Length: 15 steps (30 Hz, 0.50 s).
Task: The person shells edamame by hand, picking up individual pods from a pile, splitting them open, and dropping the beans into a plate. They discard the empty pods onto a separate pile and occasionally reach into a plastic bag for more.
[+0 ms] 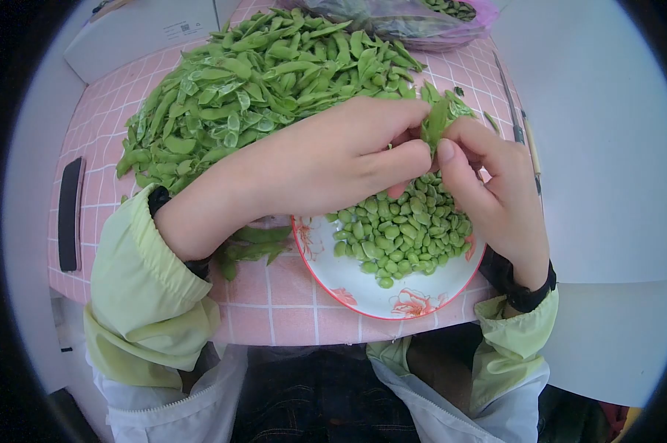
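Over the far side of a white plate [333, 284] with a red rim, my two hands meet at one green soybean pod [437, 122]. My left hand [356, 151] is closed, its thumb and forefinger on the pod's left side. My right hand [488, 166] pinches the same pod from the right, thumb and forefinger together. Many shelled green soybeans [400, 232] lie heaped on the plate below. A large pile of pods [274, 66], some looking split and hollow, spreads beyond my left forearm.
A pink checked cloth [252, 314] covers the table. A few pods [252, 244] lie left of the plate. A purple plastic bag [437, 29] stands at the back, a white box [141, 37] at back left. A dark flat object [71, 214] lies left; thin sticks [529, 140] lie right.
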Tool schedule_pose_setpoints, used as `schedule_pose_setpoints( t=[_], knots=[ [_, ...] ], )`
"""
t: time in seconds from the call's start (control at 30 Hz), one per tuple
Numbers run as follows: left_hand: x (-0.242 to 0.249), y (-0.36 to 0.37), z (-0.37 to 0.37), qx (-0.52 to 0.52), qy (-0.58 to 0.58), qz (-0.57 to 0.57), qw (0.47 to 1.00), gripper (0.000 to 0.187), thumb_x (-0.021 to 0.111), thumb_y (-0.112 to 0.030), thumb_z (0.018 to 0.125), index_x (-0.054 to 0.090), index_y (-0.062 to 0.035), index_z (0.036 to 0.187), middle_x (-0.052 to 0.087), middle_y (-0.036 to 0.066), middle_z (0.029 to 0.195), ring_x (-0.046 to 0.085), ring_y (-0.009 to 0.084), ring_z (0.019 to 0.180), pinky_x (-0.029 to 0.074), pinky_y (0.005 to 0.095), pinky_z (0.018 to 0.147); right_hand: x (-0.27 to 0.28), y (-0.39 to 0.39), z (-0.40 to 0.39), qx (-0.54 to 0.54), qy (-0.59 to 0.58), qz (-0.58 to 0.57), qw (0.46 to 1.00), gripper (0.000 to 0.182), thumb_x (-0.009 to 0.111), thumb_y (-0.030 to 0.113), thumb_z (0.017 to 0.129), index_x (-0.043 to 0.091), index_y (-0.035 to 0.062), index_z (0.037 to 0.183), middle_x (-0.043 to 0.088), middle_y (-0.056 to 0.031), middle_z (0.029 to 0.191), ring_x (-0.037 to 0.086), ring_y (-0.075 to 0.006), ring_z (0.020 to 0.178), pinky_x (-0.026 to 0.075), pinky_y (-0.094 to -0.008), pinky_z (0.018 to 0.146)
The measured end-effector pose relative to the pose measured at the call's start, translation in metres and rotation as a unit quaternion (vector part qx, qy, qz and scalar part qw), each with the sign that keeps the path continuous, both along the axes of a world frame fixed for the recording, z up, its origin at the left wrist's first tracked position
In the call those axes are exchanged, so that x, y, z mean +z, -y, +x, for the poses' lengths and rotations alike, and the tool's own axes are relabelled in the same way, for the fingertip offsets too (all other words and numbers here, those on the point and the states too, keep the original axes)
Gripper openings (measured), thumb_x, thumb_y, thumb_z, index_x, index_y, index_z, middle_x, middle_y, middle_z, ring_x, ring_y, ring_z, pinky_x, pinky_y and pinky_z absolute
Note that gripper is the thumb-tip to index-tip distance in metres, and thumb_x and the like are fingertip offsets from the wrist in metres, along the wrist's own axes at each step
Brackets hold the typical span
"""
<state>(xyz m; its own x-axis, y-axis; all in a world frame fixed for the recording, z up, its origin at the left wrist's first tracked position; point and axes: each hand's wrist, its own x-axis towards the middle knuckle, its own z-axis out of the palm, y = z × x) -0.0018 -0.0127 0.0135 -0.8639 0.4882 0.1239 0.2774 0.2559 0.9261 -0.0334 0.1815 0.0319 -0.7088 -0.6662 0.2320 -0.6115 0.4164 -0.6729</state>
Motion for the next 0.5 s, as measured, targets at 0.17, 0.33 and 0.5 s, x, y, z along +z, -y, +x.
schedule_pose_setpoints(
  t=[0.17, 0.33, 0.5],
  knots=[
    [-0.0015, -0.0006, 0.0009, 0.018, 0.029, 0.015, 0.999, 0.018, 0.040, -0.016, 0.094, 0.050, -0.0049, 0.103, 0.056, 0.000, 0.069, 0.046, 0.0039, 0.052, 0.037, 0.0193, 0.047, 0.0005, -0.0012, -0.0012, -0.006, 0.027, 0.002, 1.000, 0.016, 0.051, 0.012, 0.091, 0.054, -0.0015, 0.083, 0.050, -0.0023, 0.061, 0.045, -0.0071, 0.052, 0.036, -0.0236, 0.047],
    [-0.0016, -0.0004, 0.0007, 0.014, 0.025, 0.006, 1.000, 0.019, 0.041, -0.017, 0.093, 0.050, -0.0050, 0.105, 0.056, 0.000, 0.070, 0.046, 0.0041, 0.052, 0.037, 0.0195, 0.047, -0.0013, 0.0002, -0.0020, -0.019, 0.028, -0.013, 0.999, 0.019, 0.056, 0.015, 0.088, 0.054, -0.0012, 0.079, 0.049, -0.0067, 0.055, 0.045, -0.0121, 0.047, 0.035, -0.0278, 0.045],
    [-0.0017, 0.0000, 0.0007, 0.013, 0.001, 0.000, 1.000, 0.018, 0.043, -0.016, 0.093, 0.051, -0.0048, 0.104, 0.056, -0.001, 0.069, 0.046, 0.0049, 0.052, 0.038, 0.0206, 0.047, -0.0002, 0.0005, -0.0002, -0.011, 0.004, 0.012, 1.000, 0.021, 0.057, 0.018, 0.089, 0.055, -0.0002, 0.079, 0.050, -0.0079, 0.054, 0.046, -0.0141, 0.046, 0.034, -0.0291, 0.044]
  ],
)
